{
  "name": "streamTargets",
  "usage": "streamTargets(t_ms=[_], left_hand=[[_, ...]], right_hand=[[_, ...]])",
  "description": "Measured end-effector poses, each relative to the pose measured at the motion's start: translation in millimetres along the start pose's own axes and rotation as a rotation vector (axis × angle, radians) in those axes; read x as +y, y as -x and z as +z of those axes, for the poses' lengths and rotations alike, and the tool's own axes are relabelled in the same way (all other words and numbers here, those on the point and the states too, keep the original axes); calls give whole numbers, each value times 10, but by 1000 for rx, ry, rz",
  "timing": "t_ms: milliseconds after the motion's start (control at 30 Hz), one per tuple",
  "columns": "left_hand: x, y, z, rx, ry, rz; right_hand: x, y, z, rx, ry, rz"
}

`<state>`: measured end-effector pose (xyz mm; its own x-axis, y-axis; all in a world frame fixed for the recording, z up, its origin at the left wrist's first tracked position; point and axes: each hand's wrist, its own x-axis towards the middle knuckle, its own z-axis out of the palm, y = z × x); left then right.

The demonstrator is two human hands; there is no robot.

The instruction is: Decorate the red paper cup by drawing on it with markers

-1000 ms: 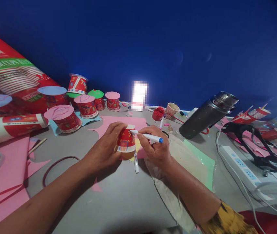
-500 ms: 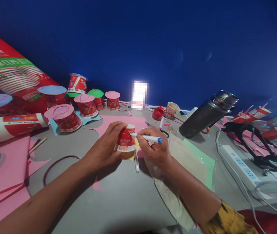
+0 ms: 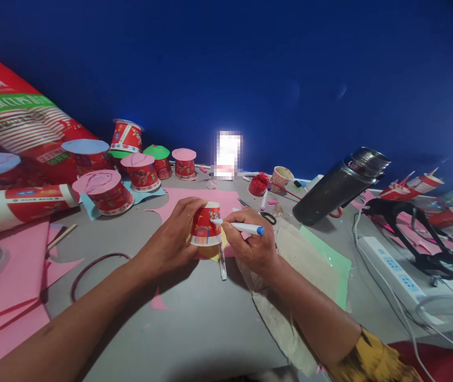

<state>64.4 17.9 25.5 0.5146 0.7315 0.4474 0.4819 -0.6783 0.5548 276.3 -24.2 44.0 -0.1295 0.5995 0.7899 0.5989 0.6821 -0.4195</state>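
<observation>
My left hand (image 3: 174, 233) is wrapped round the left side of a red paper cup (image 3: 206, 225), held upside down with its wide rim downward. Blue lines of a drawn shape show low on the cup's side. A white marker with a blue end (image 3: 246, 228) is pinched in my right hand (image 3: 256, 241), its tip at the cup's right side. Whether the tip touches the cup I cannot tell. Below the cup a second white marker (image 3: 222, 262) lies on the table. Pink paper (image 3: 170, 204) is spread behind my hands.
Several red cups with paper discs, among them a pink-topped one (image 3: 104, 192), stand at left near a stack of cups (image 3: 23, 207). A dark thermos (image 3: 335, 188) leans at right. Beyond it are a power strip (image 3: 395, 273), cables and a black strap frame (image 3: 413, 233). Scissors (image 3: 268, 218) lie behind my right hand.
The cup and both hands have shifted very slightly, and the marker tip sits a little lower on the cup. Everything else stays in place.
</observation>
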Motion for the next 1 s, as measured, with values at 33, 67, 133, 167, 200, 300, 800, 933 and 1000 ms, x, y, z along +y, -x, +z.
streamTargets(t_ms=[33, 67, 133, 167, 200, 300, 800, 933, 1000], left_hand=[[-3, -1, -2, 3, -2, 17], [-7, -2, -5, 5, -3, 32], [-10, 3, -7, 6, -2, 44], [-10, 7, -6, 3, 1, 38], [-8, 12, -4, -2, 4, 27], [-1, 21, 5, -14, 21, -9], [11, 12, 8, -37, 89, -29], [35, 17, 8, -34, 95, -64], [55, 19, 14, -31, 112, -98]], right_hand=[[5, -2, 1, 10, -4, -7], [11, -5, 2, 20, -12, -14], [22, -7, 5, 29, -24, -22], [26, -6, 6, 24, -25, -18], [29, -3, 6, 13, -23, -6], [34, 12, 7, -8, -19, 28], [60, -11, -12, 62, -32, 29], [73, -11, 1, 60, -20, 27], [76, -13, 2, 65, -27, 19]])
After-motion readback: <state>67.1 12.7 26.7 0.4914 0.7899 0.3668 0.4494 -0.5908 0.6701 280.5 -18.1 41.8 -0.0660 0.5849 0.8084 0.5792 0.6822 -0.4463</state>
